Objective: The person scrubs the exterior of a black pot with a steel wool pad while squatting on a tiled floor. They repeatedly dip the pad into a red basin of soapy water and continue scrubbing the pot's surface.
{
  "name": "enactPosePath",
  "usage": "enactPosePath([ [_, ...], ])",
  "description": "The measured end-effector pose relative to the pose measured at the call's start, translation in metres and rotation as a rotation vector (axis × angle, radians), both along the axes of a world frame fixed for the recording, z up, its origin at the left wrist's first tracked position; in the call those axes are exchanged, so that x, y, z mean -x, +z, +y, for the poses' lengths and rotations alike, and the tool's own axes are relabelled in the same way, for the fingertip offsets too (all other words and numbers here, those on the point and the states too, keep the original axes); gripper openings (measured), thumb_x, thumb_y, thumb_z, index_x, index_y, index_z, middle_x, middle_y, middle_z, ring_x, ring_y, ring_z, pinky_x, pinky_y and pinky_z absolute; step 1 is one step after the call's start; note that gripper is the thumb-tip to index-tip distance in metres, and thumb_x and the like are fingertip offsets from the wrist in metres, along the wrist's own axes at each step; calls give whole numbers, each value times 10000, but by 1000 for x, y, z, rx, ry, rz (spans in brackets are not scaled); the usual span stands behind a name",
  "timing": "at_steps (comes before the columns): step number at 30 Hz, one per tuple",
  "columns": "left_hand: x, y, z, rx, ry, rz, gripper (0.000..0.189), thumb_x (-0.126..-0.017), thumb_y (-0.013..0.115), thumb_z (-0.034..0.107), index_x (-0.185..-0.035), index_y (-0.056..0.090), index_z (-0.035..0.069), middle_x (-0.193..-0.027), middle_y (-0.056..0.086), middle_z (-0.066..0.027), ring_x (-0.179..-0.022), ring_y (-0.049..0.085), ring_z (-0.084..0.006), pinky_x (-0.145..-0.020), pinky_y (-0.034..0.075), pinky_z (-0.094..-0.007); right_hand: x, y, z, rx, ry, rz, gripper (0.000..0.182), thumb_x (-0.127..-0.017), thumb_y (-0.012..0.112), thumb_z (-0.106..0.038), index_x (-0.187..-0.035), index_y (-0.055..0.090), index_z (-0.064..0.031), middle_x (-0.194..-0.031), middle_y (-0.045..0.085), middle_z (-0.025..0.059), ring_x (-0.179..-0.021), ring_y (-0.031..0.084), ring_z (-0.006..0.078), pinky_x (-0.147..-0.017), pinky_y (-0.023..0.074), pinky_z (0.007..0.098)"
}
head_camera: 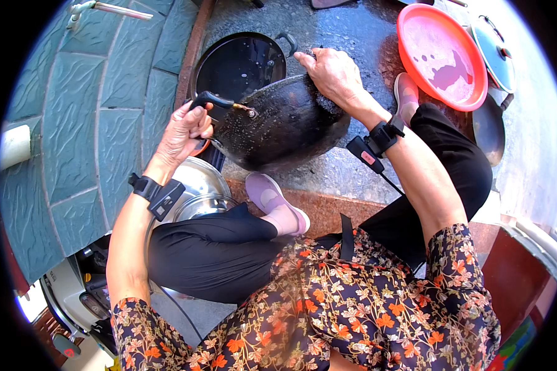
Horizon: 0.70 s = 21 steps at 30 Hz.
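A blackened wok (283, 125) is tilted up on its side, its wet outer surface towards me and dotted with droplets. My left hand (185, 127) grips its curved black handle (213, 98), which is bolted to the wall of the wok. My right hand (336, 76) is at the far right rim, fingers curled round a dark, coarse scouring pad (327, 104) pressed on the wok. Part of the pad and most of those fingertips are hidden. Behind the wok, a black two-handled pan (239, 65) with dark liquid in it stands on the wet ground.
A red plastic basin (478, 95) holds a little water at the far right. Beside it are a glass-lidded pot (492, 58) and another frying pan (487, 127). Shiny steel bowls (202, 178) sit by my left knee. A tiled wall (74, 116) with a tap (81, 9) borders the left.
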State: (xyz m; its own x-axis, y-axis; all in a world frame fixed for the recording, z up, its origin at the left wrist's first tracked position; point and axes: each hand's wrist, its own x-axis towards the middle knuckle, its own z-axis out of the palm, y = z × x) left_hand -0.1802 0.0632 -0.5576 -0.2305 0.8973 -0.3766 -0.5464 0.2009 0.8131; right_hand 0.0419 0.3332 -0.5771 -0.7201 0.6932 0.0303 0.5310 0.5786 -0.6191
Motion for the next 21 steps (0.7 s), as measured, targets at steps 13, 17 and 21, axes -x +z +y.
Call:
enactPosePath([
  [13, -10, -17, -11, 466, -622, 822, 182, -888, 778, 212, -874, 705, 46, -739, 620, 15, -701, 564, -77, -661, 464, -263, 55, -9, -44, -223, 392, 20, 361, -891, 695, -366, -764, 767, -35, -743, 716, 216, -720, 736, 374, -677, 587, 459],
  [17, -12, -23, -17, 547, -507, 737, 306, -907, 771, 284, -1033, 648, 34, -701, 566, 8, -637, 511, -92, -639, 448, -268, 73, -13, -52, -223, 421, -24, 358, -883, 680, -358, -751, 768, -38, -741, 715, 220, -719, 742, 362, -674, 586, 454],
  [21, -10, -13, -8, 561, -625, 815, 438, -959, 713, 232, -1344, 608, 50, -763, 502, 68, -696, 422, -49, -644, 368, -247, 88, -6, -57, -136, 371, -77, 325, -863, 707, -353, -815, 757, -35, -797, 728, 207, -793, 739, 354, -756, 573, 447],
])
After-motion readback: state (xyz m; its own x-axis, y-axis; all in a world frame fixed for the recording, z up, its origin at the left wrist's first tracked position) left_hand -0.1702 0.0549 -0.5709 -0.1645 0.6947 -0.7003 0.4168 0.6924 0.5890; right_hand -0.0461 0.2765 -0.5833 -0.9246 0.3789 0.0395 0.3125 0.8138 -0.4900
